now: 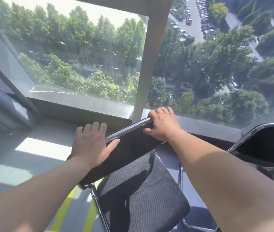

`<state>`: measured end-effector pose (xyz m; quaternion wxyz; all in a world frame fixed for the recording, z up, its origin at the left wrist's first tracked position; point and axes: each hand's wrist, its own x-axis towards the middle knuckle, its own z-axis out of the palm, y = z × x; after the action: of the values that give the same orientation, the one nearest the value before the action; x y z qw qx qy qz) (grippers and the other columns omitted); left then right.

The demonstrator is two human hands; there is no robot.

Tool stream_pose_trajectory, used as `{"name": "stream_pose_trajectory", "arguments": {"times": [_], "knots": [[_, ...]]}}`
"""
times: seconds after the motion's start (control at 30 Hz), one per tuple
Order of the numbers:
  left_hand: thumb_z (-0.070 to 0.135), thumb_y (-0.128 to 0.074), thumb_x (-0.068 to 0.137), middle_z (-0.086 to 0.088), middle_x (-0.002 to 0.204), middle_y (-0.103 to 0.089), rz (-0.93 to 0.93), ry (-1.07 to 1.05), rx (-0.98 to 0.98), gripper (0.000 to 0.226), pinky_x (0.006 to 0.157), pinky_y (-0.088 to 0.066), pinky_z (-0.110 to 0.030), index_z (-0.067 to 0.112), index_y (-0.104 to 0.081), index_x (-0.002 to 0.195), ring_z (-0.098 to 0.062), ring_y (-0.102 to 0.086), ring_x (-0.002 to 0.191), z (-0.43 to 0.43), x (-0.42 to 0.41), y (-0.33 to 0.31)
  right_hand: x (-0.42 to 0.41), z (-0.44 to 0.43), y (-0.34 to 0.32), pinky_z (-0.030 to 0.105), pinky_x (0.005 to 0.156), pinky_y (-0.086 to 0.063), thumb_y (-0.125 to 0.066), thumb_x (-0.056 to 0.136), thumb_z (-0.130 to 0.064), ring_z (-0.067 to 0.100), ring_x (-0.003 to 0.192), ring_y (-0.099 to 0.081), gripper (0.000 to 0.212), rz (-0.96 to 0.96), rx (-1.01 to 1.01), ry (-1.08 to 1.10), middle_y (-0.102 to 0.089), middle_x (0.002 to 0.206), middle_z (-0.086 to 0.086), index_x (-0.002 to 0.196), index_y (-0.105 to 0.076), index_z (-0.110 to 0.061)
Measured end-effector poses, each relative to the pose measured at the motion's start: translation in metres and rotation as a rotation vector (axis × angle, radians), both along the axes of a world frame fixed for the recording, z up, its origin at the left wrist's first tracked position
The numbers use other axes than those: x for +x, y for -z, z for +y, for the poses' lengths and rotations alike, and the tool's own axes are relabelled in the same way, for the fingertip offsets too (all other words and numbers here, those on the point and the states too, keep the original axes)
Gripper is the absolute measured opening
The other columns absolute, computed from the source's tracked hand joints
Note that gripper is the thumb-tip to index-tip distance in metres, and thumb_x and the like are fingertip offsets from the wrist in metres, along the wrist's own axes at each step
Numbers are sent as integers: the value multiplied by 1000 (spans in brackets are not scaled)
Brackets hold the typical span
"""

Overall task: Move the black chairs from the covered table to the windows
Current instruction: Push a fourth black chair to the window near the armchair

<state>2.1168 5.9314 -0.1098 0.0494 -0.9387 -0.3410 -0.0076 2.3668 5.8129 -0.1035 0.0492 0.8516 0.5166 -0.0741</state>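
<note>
Close up, your two bare forearms reach forward over the mesh seat of a black chair (141, 190), which stands on a grey floor (4, 148) crossed by yellow stripes (62, 210). Sun patches fall on the floor to the left.

Further out, your left hand (91, 144) lies flat against the left end of the chair's backrest. Its fingers (89, 129) are straight and extend past the chrome top rail (129, 128), and the thumb rests on the black panel. Your right hand (163, 126) grips the same rail near its right end, fingers curled over the top and thumb under it.

Just to the right, a second black chair (263, 143) with the same chrome frame stands near the first, its backrest turned to the glass.

Both chairs sit just beside a low stone sill (76, 104) at the foot of a large window (74, 52). A pale upright frame post (151, 61) splits the panes. Beyond the glass, far below, are dense green trees (216, 56) and rows of parked cars (206, 29).
</note>
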Motion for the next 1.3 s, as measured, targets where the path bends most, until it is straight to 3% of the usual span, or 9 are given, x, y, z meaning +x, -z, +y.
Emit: {"name": "stream_pose_trajectory", "arguments": {"times": [0.13,0.27,0.43,0.57,0.67,0.83,1.0,1.13,1.3], "knots": [[81,-21,83,-10,105,-65,-45,-288,-83,87,91,-38,-49,13,-58,123,-35,-61,99,-1,-30,7,19,8,-10,44,110,-27,-51,79,-83,24,118,-49,56,90,-51,-68,-50,99,-5,100,-52,-30],[81,-30,84,-10,126,-61,-145,-452,-169,84,100,-34,-53,17,-53,134,-34,-54,117,-5,-19,9,21,8,-12,41,95,-36,-38,77,-91,23,101,-51,67,61,-54,-69,-50,89,-4,93,-53,-29],[87,-10,79,-7,128,-58,-80,-321,-141,97,97,-39,-50,21,-48,139,-32,-52,119,7,27,8,48,-22,-9,43,95,-38,-25,82,-88,28,107,-55,78,23,-11,45,-64,104,3,100,-61,-22],[80,-15,86,-8,132,-52,-2,-265,-150,81,106,-30,-52,27,-37,144,-32,-48,123,-5,98,0,86,-63,-4,47,98,-38,-19,85,-86,32,111,-55,85,-8,-22,179,-65,114,8,113,-60,-18],[68,-23,95,-9,139,-49,-92,-284,-266,65,114,-21,-55,27,-39,144,-35,-40,131,-29,141,2,108,-83,-4,47,96,-37,-18,86,-85,32,111,-55,84,-10,-17,247,-65,114,8,112,-59,-17],[87,-23,82,-10,152,-38,-49,-254,-283,86,116,-16,-58,31,-44,143,-36,-29,142,-27,173,2,126,-95,0,46,94,-38,-23,89,-83,33,112,-55,82,-1,29,303,-66,117,8,117,-61,-16],[89,-24,79,-9,156,-32,-30,-193,-300,89,114,-20,-57,33,-46,143,-38,-28,142,-11,202,2,138,-103,0,46,93,-39,-27,92,-79,35,111,-55,73,20,70,350,-66,115,10,106,-60,-16],[88,-26,80,-9,157,-31,11,-122,-289,87,112,-25,-54,32,-48,144,-38,-29,140,-9,237,0,156,-117,3,46,93,-38,-29,95,-76,35,109,-54,59,42,100,398,-66,111,10,91,-48,-19],[88,-21,81,-8,159,-31,32,-60,-279,88,113,-24,-54,33,-48,144,-34,-24,144,-7,263,2,176,-128,7,44,85,-38,-34,97,-71,35,100,-57,57,18,150,393,-66,96,9,81,-48,-18]]}}
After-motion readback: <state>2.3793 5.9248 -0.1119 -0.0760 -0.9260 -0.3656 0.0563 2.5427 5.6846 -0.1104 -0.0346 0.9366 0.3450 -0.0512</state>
